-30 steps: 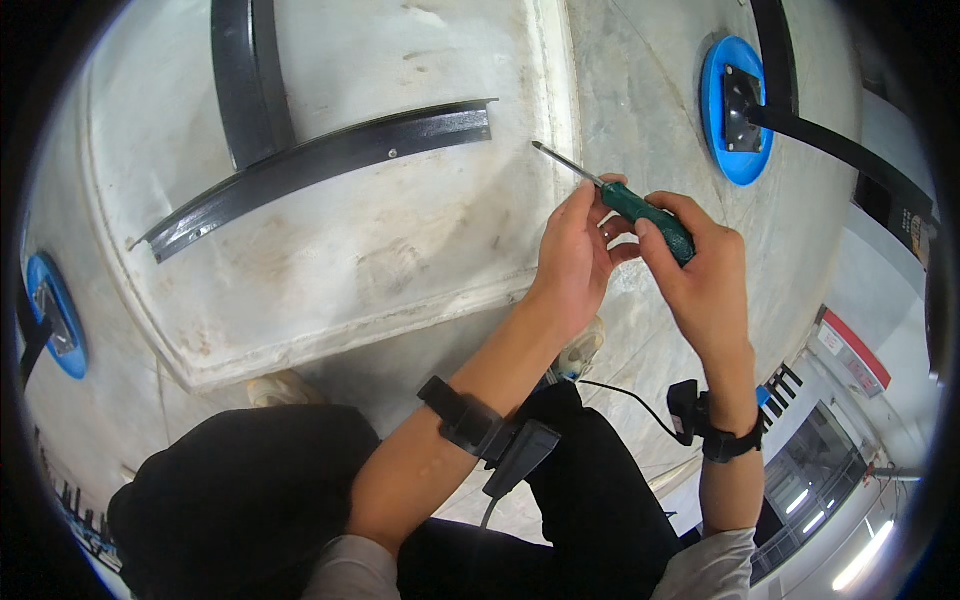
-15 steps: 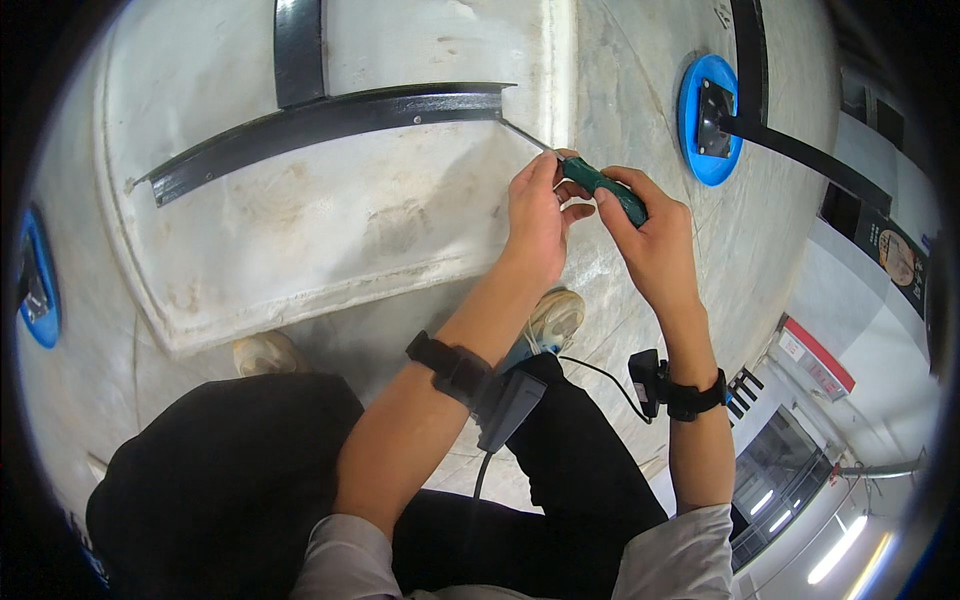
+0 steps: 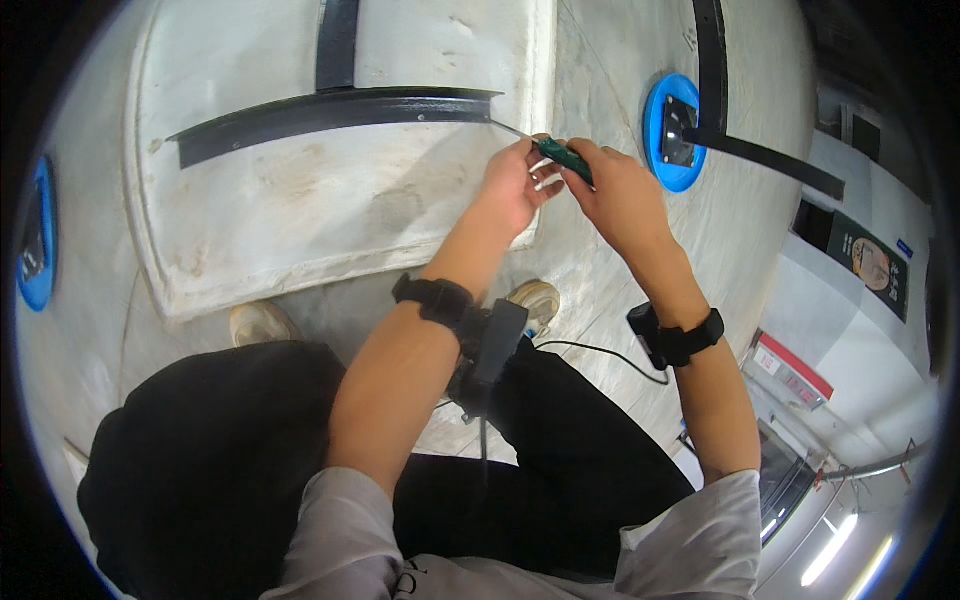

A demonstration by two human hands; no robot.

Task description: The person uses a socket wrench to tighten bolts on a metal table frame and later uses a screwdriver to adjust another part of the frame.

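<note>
A screwdriver (image 3: 566,160) with a green handle slants across the upper middle. Its thin metal shaft reaches up and left to the right end of a black metal bar (image 3: 345,112). My right hand (image 3: 625,200) is closed around the rear of the handle, covering its end. At the front of the handle, by the shaft, the thumb and forefinger of my left hand (image 3: 512,185) pinch the tool while its other fingers curl loosely below. The screwdriver's tip and what it touches at the bar's end are too small to make out.
The bar lies across a pale, stained slab (image 3: 290,215), joined by another black bar (image 3: 338,45) running away. Blue round pads under black plates stand at right (image 3: 672,178) and left (image 3: 42,270). Black straps with boxes and a cable (image 3: 610,352) are on my forearms.
The whole view has shifted, with bar and hands now higher and further left. My right hand now covers more of the handle's end. The shaft still reaches the bar's right end.
</note>
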